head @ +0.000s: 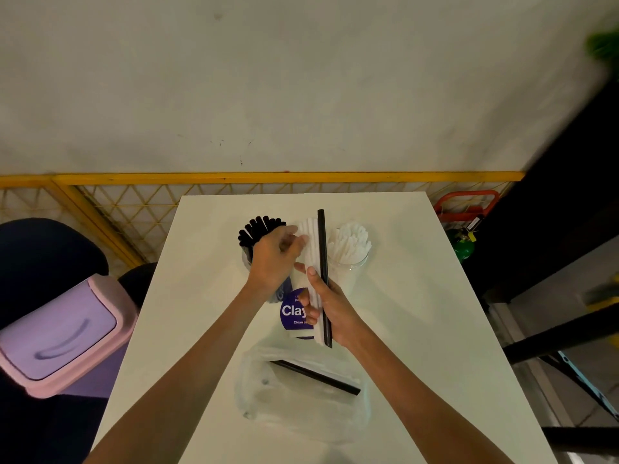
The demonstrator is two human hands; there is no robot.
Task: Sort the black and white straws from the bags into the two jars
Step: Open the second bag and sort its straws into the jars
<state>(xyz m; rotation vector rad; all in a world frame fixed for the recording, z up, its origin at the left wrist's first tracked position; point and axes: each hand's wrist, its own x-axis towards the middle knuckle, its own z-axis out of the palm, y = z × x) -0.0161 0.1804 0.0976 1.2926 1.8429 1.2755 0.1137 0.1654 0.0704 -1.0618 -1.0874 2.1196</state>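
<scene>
My right hand (330, 306) grips a bundle of white straws (310, 242) with one black straw (322, 249) beside them, all pointing away from me. My left hand (273, 259) hovers just left of the bundle with its fingers curled near the white straws' upper part; I cannot tell whether it pinches one. Behind it stands a jar of black straws (259, 229). A glass jar of white straws (350, 246) stands to the right. A clear plastic bag (301, 400) lies near me with a black straw (318, 376) and white straws in it.
A purple-labelled packet (293, 311) lies on the white table (418, 329) under my right hand. A pink-lidded bin (60, 333) stands left of the table. A yellow mesh fence (134, 202) runs behind it. Dark shelving is at the right.
</scene>
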